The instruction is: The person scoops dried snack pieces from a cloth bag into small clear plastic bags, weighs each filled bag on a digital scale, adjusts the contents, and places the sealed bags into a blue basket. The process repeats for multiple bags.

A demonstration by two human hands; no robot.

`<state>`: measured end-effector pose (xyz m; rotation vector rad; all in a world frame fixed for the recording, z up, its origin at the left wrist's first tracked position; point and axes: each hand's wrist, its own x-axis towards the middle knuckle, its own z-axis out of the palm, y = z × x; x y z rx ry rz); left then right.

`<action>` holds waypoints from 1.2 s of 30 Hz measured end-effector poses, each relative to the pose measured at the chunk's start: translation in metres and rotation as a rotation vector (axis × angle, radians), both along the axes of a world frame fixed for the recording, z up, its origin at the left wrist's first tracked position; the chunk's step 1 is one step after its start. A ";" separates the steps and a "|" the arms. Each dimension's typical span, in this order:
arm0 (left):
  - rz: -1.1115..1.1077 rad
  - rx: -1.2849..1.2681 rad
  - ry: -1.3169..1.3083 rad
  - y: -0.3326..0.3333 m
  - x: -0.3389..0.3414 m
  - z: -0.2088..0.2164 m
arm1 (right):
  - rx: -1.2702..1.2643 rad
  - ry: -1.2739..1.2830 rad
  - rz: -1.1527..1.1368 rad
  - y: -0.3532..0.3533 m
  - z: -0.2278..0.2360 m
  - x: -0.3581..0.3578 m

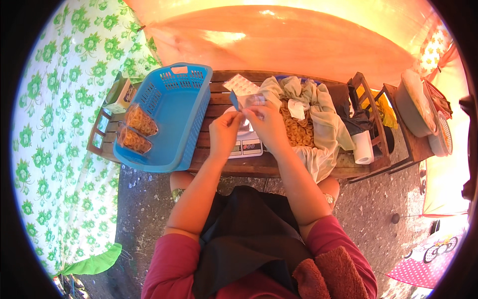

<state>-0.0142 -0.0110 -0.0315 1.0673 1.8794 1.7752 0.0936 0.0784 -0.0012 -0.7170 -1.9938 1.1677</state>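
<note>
Over a white digital kitchen scale (247, 148), my left hand (223, 133) and my right hand (267, 124) meet at the fingertips, both pinched closed. A clear, shiny plastic bag (256, 100) shows at my right fingers. A small flat blue piece (234, 100) stands up beside the fingertips; what exactly my left fingers pinch is hidden. Behind them lies a sheet with rows of round spots (241, 84). To the right, ring-shaped snacks (297, 129) fill a cloth-lined container, with pale cloth (326, 122) draped around them and a small white packet (297, 109) on top.
A blue plastic basket (191, 119) on the left of the slatted wooden bench (217, 94) holds two clear bags of snacks (141, 121). A box (121, 98) stands beyond it. Rightward are a white paper roll (363, 148), a black bag (357, 121) and stacked basins (417, 107).
</note>
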 end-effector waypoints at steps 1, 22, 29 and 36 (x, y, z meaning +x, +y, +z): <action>0.001 0.014 -0.045 0.001 0.007 0.001 | -0.062 0.030 0.021 -0.003 0.001 -0.003; -0.182 0.323 -0.511 -0.020 -0.008 0.035 | -0.189 0.201 0.301 -0.008 0.009 -0.016; -0.206 0.335 -0.431 -0.021 -0.010 0.028 | -0.417 0.204 0.347 -0.005 0.010 -0.013; -0.210 0.316 -0.327 -0.022 -0.013 0.021 | -0.508 0.194 0.378 -0.004 0.012 -0.014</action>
